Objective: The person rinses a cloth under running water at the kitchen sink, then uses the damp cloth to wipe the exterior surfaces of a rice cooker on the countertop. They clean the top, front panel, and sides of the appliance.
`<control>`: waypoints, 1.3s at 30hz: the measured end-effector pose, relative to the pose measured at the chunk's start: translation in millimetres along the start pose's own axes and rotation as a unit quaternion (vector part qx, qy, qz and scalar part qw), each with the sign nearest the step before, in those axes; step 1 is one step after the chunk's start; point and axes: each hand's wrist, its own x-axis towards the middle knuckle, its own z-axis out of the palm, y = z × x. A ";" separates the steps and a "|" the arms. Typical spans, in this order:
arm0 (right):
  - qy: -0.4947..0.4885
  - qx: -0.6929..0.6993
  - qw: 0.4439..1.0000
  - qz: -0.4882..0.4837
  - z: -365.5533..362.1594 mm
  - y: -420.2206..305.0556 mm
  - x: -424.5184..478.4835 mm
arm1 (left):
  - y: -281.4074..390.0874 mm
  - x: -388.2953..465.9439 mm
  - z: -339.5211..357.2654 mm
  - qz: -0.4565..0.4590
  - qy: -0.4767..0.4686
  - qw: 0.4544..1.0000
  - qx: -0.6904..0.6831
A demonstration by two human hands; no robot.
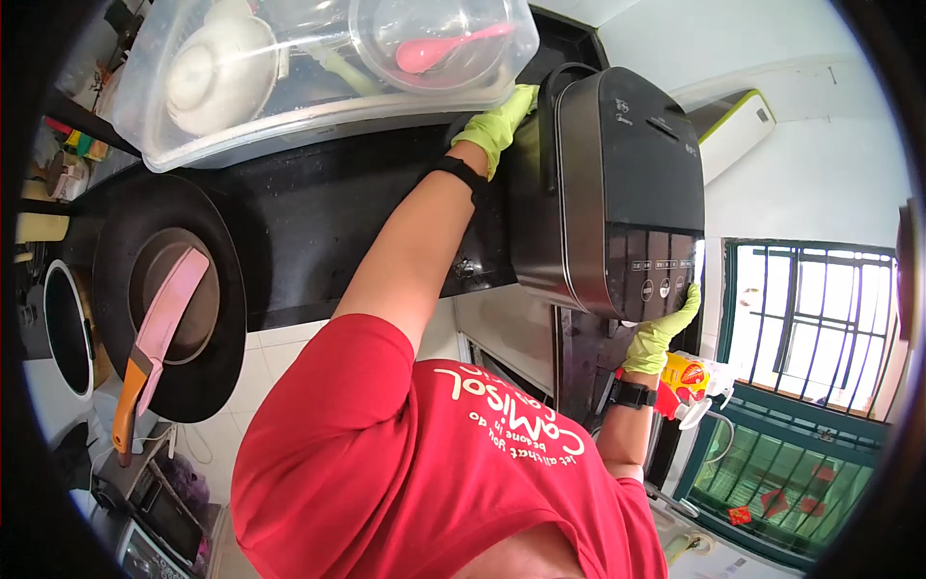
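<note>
A black and grey rice cooker (608, 195) with a carry handle and a button panel is held between both hands, which wear yellow-green gloves. My left hand (503, 127) grips its far left side beside the handle; the fingertips are partly hidden. At the near right end, my right hand (665, 329) holds the edge by the panel, thumb on top, with the other fingers mostly hidden underneath. The cooker's left part is over the black countertop (325, 217); whether it rests there or is lifted, I cannot tell.
Beyond my left hand stands a clear plastic bin (304, 108) with bowls and a pink spoon (441, 52). A dark pan (116, 289) bearing a pink-bladed knife (170, 311) lies left. A white board (738, 137) leans behind the cooker; a yellow-red package (687, 376) is near my right wrist.
</note>
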 end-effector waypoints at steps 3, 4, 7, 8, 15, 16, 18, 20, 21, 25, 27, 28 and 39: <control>-0.014 -0.002 1.000 -0.026 1.2 0.3 9.0 | 5.3 -6.3 -5.3 -0.008 -0.006 0.999 -0.053; -0.011 -0.004 1.000 -0.024 0.4 -1.2 12.1 | 6.2 -10.0 -4.4 0.007 -0.023 0.997 -0.068; -0.019 0.001 1.000 -0.013 -0.6 -8.4 13.1 | 12.7 -38.6 -0.3 0.018 -0.062 0.996 -0.055; -0.041 0.009 0.999 -0.008 7.8 -17.1 7.0 | 16.2 -47.6 7.3 0.042 -0.010 0.998 -0.035; -0.074 -0.047 0.996 0.008 14.1 -46.1 10.9 | 6.6 -106.5 24.8 0.083 0.138 0.982 0.100; -0.086 -0.049 0.995 0.015 12.7 -48.8 16.2 | 2.2 -120.7 29.1 0.084 0.160 0.983 0.039; -0.118 -0.107 0.986 -0.056 2.0 -46.8 32.4 | -18.5 -128.6 25.0 0.112 0.205 0.972 0.040; -0.117 -0.221 0.956 -0.156 -44.7 -33.5 86.3 | -26.1 -154.5 39.6 0.123 0.182 0.974 -0.047; -0.090 -0.188 0.971 -0.117 -42.1 -32.8 94.0 | -29.3 -166.5 43.4 0.134 0.179 0.971 -0.091; -0.105 -0.161 0.976 -0.104 -54.6 -19.6 128.8 | -36.7 -185.4 48.0 0.159 0.162 0.965 -0.128; -0.103 -0.141 0.981 -0.086 -47.5 -20.5 133.8 | -52.4 -180.5 45.7 0.247 0.218 0.944 -0.017; -0.142 -0.168 0.972 -0.083 -56.7 -22.4 145.6 | -53.5 -184.7 49.3 0.265 0.239 0.934 0.024; -0.108 -0.202 0.971 0.063 5.5 -64.7 86.4 | 18.0 -171.7 54.7 0.235 0.024 0.957 -0.171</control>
